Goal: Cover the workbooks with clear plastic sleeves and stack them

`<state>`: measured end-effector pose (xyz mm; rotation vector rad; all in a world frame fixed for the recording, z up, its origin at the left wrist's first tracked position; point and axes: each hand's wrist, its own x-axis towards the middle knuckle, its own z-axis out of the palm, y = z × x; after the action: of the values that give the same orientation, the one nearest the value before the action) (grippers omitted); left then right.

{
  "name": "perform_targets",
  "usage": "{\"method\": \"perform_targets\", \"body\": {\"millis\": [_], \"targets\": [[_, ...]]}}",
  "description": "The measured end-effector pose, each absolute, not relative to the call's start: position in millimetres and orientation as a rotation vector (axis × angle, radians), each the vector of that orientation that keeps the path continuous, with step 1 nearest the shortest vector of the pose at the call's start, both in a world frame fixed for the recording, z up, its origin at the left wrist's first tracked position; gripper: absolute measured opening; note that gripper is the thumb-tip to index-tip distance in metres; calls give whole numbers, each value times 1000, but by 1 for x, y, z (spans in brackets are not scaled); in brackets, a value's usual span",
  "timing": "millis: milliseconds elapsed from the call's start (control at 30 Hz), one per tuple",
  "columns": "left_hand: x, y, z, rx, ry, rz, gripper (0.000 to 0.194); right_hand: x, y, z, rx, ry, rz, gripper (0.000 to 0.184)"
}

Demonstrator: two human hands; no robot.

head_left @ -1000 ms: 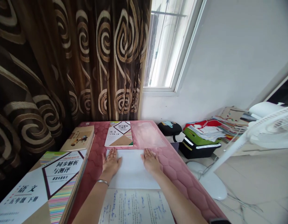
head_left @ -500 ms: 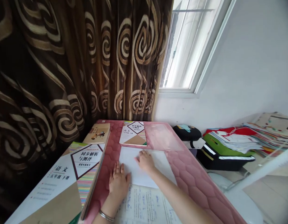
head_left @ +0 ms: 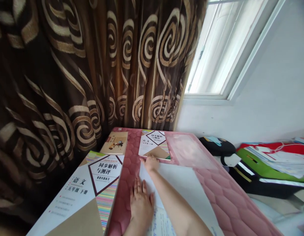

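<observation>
We note a dark brown curtain [head_left: 97, 72], swirl-patterned, across the left; beside it we see a pale-framed window [head_left: 223, 49], bright daylight behind. Pale wall [head_left: 272, 95] at right. Pink, hexagon-patterned surface [head_left: 228, 196] below.

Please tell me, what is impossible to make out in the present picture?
Written page, head view: partly hidden by the right forearm, cut by the bottom edge.
Large workbook, head view: smallest print blurred.
Green-topped container, head view: cut off by the right edge.
</observation>
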<state>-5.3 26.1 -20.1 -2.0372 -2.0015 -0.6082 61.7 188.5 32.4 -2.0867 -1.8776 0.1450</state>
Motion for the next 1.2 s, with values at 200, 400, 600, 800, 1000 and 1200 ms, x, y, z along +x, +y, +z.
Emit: {"method": "perform_targets", "body": {"millis": [200,400,600,800,1000,1200], "targets": [[-4,25,-20,-2043,-2025,-641,52,63,159,21,-1950,-2004,167,34],[-3,27,-24,-2074,-2060,-610,52,80,141,15,-1834,-2143,391,30],[-6,27,-26,-2044,-2004,-669,51,74,187,33,-1993,-2003,314,37],[-6,27,-20,-2042,-2018,-674,51,64,181,36,-2014,-1903,233,34],[-6,28,-16,-2096,-2016,-642,51,73,147,29,-1909,-2052,406,28],[-7,28,-18,-2076,-2008,-620,50,79,163,33,-1915,-2086,425,35]]}}
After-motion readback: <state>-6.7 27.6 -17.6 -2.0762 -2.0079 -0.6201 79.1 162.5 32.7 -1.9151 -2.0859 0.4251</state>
